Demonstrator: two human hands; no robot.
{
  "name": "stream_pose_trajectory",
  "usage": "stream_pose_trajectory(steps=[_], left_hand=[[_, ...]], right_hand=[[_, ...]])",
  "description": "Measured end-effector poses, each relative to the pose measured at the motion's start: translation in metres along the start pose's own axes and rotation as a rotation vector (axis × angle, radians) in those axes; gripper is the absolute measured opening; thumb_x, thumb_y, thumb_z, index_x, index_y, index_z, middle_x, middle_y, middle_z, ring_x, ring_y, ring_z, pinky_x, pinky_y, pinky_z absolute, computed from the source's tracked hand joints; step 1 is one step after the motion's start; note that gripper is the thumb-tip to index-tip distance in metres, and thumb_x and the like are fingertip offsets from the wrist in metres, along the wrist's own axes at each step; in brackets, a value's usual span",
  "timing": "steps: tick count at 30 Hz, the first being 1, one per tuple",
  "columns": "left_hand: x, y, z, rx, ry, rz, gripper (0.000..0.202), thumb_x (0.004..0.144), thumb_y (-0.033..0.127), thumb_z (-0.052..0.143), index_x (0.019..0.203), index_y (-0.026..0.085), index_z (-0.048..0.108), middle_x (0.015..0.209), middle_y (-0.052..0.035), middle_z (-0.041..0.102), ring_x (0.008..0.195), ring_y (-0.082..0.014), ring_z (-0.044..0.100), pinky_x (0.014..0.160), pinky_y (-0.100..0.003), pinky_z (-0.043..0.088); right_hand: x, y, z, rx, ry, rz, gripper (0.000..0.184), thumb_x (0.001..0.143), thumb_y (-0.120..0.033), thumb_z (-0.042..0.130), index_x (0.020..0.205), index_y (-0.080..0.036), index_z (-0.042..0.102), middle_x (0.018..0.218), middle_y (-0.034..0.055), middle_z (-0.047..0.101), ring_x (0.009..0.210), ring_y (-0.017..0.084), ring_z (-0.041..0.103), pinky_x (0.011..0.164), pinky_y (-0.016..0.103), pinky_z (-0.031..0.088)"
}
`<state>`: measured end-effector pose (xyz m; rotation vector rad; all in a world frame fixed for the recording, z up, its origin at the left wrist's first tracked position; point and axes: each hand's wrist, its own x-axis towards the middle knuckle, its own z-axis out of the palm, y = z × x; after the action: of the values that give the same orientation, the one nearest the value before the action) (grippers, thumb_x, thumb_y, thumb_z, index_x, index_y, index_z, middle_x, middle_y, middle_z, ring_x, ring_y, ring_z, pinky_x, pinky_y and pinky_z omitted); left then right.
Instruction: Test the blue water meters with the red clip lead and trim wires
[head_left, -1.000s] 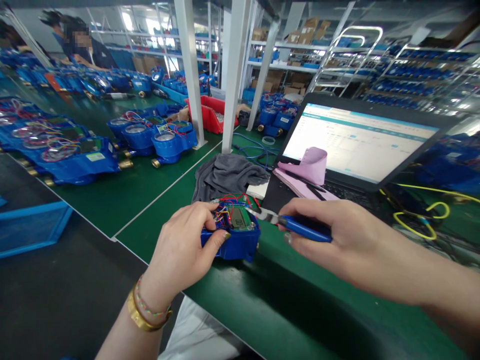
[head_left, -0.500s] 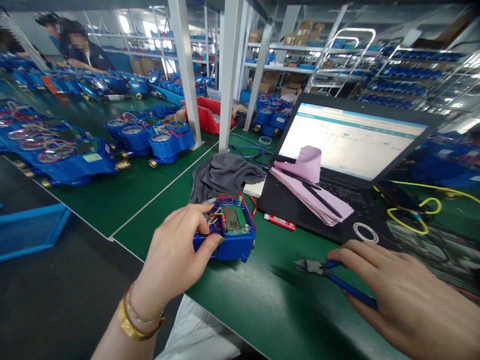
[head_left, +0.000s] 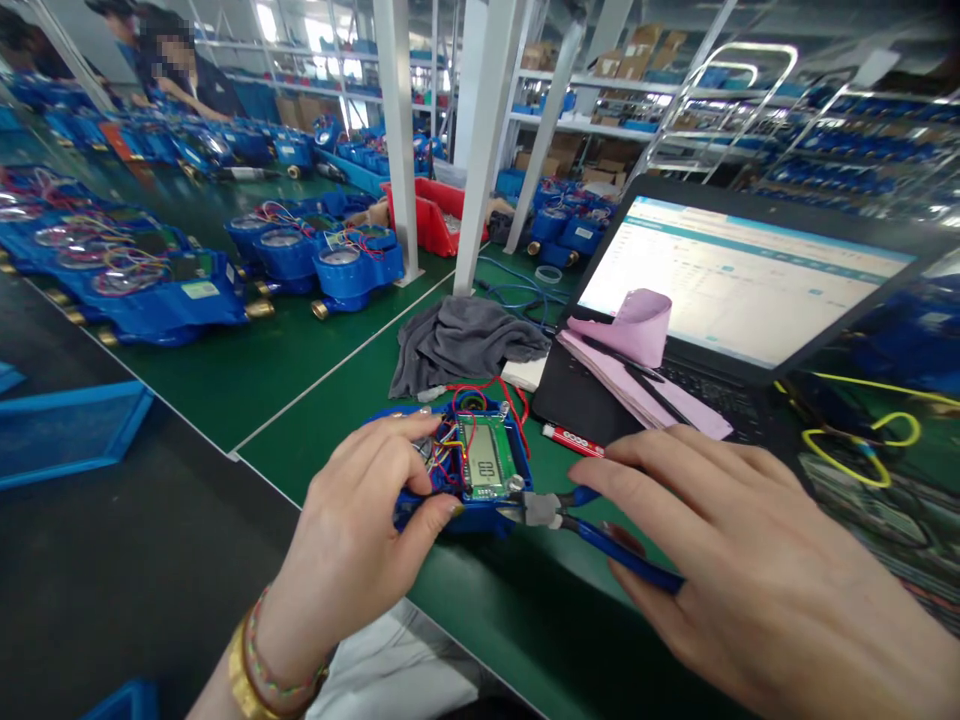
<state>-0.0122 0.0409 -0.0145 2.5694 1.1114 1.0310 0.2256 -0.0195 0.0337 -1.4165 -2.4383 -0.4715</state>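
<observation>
My left hand [head_left: 360, 545] grips the near left side of an open blue meter [head_left: 480, 470] on the green bench; its green board, small display and coloured wires show on top. My right hand [head_left: 742, 570] lies over blue-handled pliers [head_left: 600, 540], fingers stretched along the handles. The pliers' metal jaws [head_left: 536, 510] touch the meter's near right corner.
An open laptop [head_left: 742, 290] with pink papers [head_left: 637, 370] and a pen on its keyboard stands behind. A grey cloth [head_left: 465, 340], a red marker [head_left: 574, 440], yellow cable [head_left: 862, 440], rows of blue meters [head_left: 150, 290] at left, white posts. Another person sits at far left.
My right hand has brought the pliers from the bench at right back up to the meter's corner. The left hand has tilted the meter so that its display faces up more.
</observation>
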Motion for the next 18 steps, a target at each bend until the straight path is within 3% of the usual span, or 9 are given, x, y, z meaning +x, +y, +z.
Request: stream_pose_trajectory(steps=[5, 18], left_hand=[[-0.002, -0.001, 0.001, -0.015, 0.014, -0.006, 0.016, 0.088, 0.02, 0.051, 0.076, 0.021, 0.042, 0.108, -0.0083, 0.063, 0.112, -0.0172, 0.054, 0.096, -0.034, 0.043], [-0.001, 0.0, 0.002, -0.008, 0.021, 0.0, 0.017, 0.088, 0.02, 0.051, 0.075, 0.021, 0.041, 0.104, -0.0077, 0.063, 0.11, -0.0164, 0.055, 0.098, -0.033, 0.043]], right_hand=[[0.006, -0.001, 0.0, -0.002, -0.064, -0.026, 0.028, 0.075, -0.013, 0.048, 0.099, -0.021, 0.059, 0.089, 0.0057, 0.06, 0.078, 0.024, 0.056, 0.062, 0.034, 0.039], [0.015, -0.004, -0.002, -0.005, -0.079, -0.048, 0.026, 0.066, -0.014, 0.054, 0.09, -0.021, 0.061, 0.082, 0.0033, 0.06, 0.072, 0.021, 0.056, 0.06, 0.032, 0.036]])
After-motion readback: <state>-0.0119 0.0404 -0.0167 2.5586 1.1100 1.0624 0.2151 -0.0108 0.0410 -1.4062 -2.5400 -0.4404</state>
